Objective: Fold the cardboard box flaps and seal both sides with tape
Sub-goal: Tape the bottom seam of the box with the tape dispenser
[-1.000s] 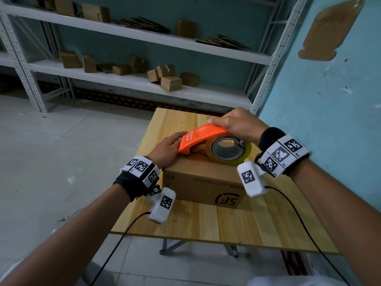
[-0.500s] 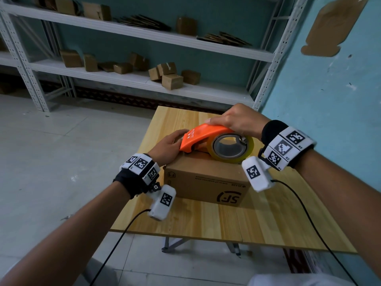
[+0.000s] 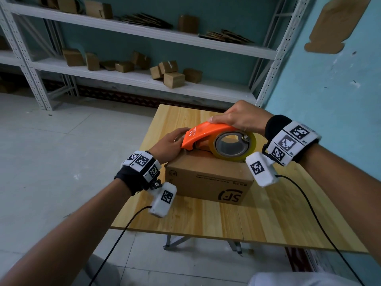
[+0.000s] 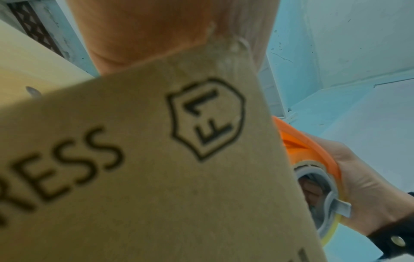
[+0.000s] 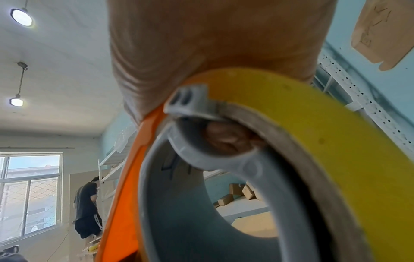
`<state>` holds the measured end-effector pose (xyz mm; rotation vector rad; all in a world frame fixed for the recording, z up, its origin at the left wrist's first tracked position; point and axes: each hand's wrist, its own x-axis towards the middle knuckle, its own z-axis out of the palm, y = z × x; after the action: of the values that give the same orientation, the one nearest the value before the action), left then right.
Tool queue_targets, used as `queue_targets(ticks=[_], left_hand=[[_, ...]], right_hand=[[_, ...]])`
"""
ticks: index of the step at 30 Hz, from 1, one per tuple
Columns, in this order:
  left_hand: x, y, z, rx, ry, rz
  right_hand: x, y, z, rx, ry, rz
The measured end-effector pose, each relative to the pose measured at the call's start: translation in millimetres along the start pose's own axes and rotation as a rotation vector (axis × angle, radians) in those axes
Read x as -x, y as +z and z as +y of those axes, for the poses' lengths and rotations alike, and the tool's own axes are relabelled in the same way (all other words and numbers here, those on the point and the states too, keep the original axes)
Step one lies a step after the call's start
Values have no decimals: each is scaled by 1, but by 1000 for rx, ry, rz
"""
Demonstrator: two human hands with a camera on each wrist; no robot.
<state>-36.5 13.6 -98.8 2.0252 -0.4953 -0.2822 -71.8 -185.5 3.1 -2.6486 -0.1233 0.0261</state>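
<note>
A brown cardboard box (image 3: 208,178) with its top flaps folded down sits on the wooden table (image 3: 226,219). An orange tape dispenser (image 3: 206,131) with a yellowish tape roll (image 3: 232,158) lies on the box top, its nose at the left end. My right hand (image 3: 237,118) grips the dispenser from above. My left hand (image 3: 167,145) rests on the box's top left end, fingers stretched towards the dispenser's nose. The left wrist view shows the box's printed side (image 4: 156,159) close up, with the dispenser (image 4: 309,145) behind. In the right wrist view the tape roll (image 5: 347,133) fills the frame.
A blue wall (image 3: 329,89) runs close along the table's right side. White metal shelves (image 3: 144,77) with small cardboard boxes stand behind the table. Black cables (image 3: 115,240) hang from both wrists over the near table edge. A person (image 5: 87,209) stands far off by a window.
The head view has shifted slightly. Both hands, the dispenser and the box keep nearly the same places relative to each other.
</note>
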Motion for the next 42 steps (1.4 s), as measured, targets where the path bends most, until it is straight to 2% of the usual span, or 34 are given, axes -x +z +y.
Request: queue_targets(ticks=[42], left_hand=[[1,4,5,-14,-18,-5]], right_hand=[[1,-8,3,62,18,-32]])
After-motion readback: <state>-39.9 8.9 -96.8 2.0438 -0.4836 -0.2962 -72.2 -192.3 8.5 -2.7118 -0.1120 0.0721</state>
